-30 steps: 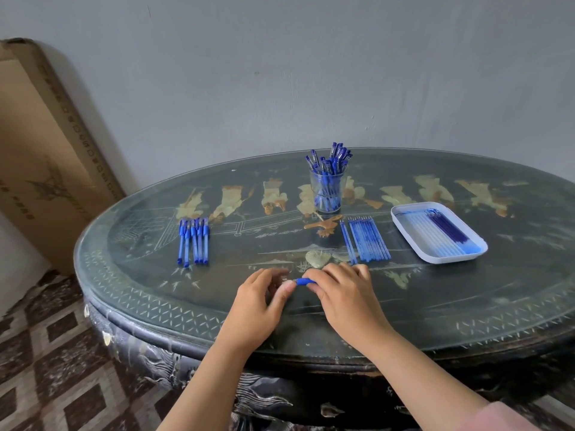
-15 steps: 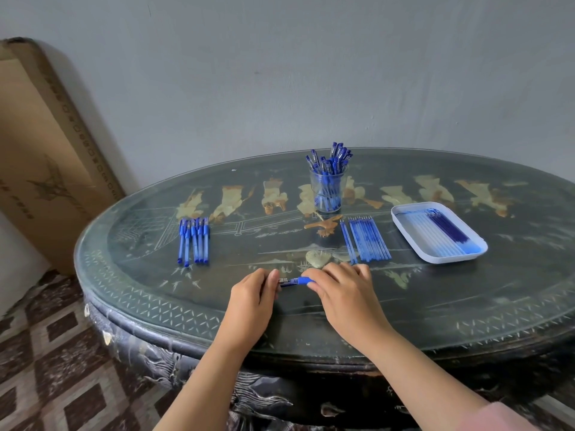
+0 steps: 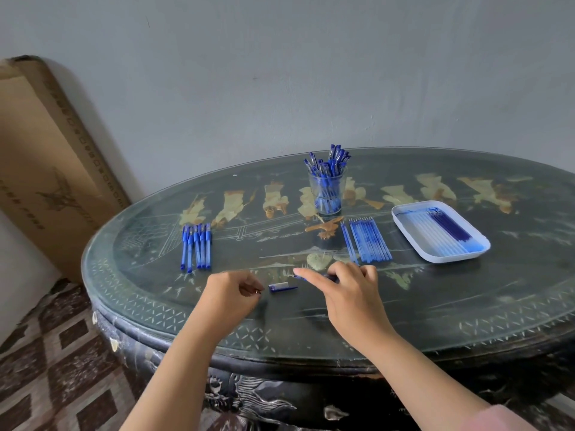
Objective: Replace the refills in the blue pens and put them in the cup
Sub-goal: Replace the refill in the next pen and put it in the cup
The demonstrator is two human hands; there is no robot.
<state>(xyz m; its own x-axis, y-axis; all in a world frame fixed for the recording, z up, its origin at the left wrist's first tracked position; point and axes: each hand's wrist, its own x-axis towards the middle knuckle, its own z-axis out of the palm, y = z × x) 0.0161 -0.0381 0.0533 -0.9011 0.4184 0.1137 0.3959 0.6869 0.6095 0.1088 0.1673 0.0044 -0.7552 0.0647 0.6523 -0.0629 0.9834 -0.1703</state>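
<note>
Blue pens point(image 3: 196, 246), capped: lying side by side in a row at the left.
Clear cup point(image 3: 326, 194): standing upright at the back, holding many capped pens.
Refills point(image 3: 368, 242): lying in a row just before the cup.
Uncapped pen point(image 3: 314, 276): being pinched by the right hand point(image 3: 351, 293).
Pen cap point(image 3: 281, 287): lying loose nearby.

Cap point(image 3: 281, 287) pulled off pen point(image 3: 302, 277), lying loose, left hand point(image 3: 231, 292) drawn leftward

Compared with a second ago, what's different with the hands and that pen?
The hands have parted: the left hand drew left, and a blue cap now lies on the table between them. The right hand keeps gripping the pen. Cup, loose pens, refills and tray have not moved.
</note>
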